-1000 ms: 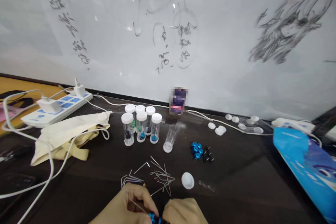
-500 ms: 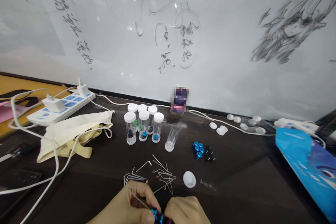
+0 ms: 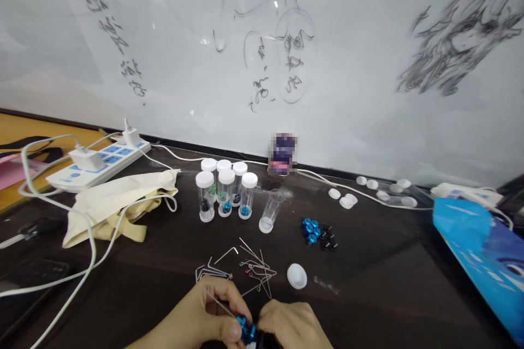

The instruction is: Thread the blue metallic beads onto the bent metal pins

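At the bottom edge my left hand pinches a thin bent metal wire whose tip meets a small blue nut. My right hand is curled and pinches that blue nut from the right. Just beyond my hands lies a heap of loose bent wires and a white cap. An open clear vial stands past them, beside several capped vials with coloured nuts inside. Small piles of blue nuts and black nuts lie right of the open vial.
A whiteboard with scribbles stands behind the dark table. A cream cloth bag, a white power strip and white cables lie left. Loose white caps and a blue packet sit right.
Both hands have shifted slightly right and up in the picture, still pinching the wire and blue nut together. The view has drifted a little; nothing on the table moved.
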The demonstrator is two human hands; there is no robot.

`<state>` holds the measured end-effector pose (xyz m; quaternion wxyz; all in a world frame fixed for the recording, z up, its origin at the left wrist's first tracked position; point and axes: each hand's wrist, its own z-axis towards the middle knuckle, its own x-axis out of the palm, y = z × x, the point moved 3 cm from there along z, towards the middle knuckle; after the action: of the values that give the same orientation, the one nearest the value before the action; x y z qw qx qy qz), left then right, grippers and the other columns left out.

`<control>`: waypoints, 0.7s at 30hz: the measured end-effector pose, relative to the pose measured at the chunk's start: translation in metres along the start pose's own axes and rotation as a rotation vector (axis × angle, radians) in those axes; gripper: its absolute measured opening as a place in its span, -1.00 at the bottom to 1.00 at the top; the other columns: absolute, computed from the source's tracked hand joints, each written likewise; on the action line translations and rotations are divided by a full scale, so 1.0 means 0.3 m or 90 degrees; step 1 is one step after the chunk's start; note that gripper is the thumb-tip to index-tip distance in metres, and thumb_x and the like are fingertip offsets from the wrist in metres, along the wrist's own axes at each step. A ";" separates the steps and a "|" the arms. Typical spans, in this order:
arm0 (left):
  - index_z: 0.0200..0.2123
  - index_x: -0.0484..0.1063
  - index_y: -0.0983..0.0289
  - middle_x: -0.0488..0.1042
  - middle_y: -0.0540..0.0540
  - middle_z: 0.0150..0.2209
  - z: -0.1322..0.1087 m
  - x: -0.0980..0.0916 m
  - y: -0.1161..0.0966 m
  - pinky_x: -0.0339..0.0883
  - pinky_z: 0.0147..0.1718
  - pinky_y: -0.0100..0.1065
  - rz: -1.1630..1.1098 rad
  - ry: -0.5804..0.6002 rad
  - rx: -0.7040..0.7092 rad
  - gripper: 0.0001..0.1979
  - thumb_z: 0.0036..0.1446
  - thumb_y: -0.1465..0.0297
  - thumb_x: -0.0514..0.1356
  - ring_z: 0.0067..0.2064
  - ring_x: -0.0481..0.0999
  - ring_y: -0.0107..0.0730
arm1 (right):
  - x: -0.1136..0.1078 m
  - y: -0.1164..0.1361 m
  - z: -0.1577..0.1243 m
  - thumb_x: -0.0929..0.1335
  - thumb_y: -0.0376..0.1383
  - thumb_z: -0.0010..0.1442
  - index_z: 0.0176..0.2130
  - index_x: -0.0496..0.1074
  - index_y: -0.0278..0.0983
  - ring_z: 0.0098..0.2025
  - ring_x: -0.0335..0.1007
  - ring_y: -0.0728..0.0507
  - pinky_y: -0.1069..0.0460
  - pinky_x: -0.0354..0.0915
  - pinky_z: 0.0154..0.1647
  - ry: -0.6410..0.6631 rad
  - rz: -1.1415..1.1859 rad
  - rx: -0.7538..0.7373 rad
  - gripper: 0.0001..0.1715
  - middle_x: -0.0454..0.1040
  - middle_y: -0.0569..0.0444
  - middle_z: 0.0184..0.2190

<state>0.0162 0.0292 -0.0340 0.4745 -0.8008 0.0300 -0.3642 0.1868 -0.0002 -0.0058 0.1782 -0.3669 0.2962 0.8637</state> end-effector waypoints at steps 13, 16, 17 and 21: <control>-0.48 0.56 0.37 0.57 0.09 -0.56 -0.021 0.024 -0.034 0.41 -0.53 -0.49 -0.006 -0.013 -0.009 -0.76 -0.25 0.41 0.49 -0.54 0.56 -0.41 | -0.026 0.030 0.036 0.15 -0.28 0.41 -0.35 0.34 -0.28 -0.63 0.32 0.06 0.12 0.10 -0.63 -0.020 -0.048 -0.070 -0.67 0.46 0.15 -0.52; -0.48 0.56 0.37 0.57 0.09 -0.56 -0.016 0.019 -0.026 0.41 -0.54 -0.49 -0.008 -0.011 -0.009 -0.77 -0.24 0.42 0.48 -0.54 0.56 -0.41 | -0.023 0.030 0.036 0.13 -0.28 0.42 -0.37 0.35 -0.27 -0.65 0.29 0.08 0.13 0.10 -0.63 -0.016 -0.063 -0.082 -0.62 0.46 0.16 -0.51; -0.48 0.56 0.37 0.57 0.09 -0.57 -0.013 0.017 -0.021 0.41 -0.55 -0.50 -0.010 -0.009 -0.010 -0.78 -0.25 0.43 0.49 -0.55 0.56 -0.40 | -0.021 0.029 0.036 0.11 -0.23 0.44 -0.39 0.35 -0.28 -0.65 0.30 0.07 0.13 0.11 -0.63 -0.013 -0.063 -0.076 -0.56 0.46 0.15 -0.53; -0.51 0.56 0.36 0.57 0.10 -0.60 0.001 0.004 0.002 0.39 -0.59 -0.51 -0.019 0.007 -0.002 -0.76 -0.29 0.42 0.50 -0.58 0.55 -0.40 | -0.011 0.022 0.034 -0.02 0.01 0.43 -0.51 0.30 -0.28 -0.64 0.34 0.04 0.11 0.11 -0.61 0.007 -0.054 -0.022 -0.29 0.41 0.15 -0.63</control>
<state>0.0175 0.0285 -0.0339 0.4674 -0.8002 0.0213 -0.3752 0.1801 0.0011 0.0049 0.2066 -0.3866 0.2663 0.8584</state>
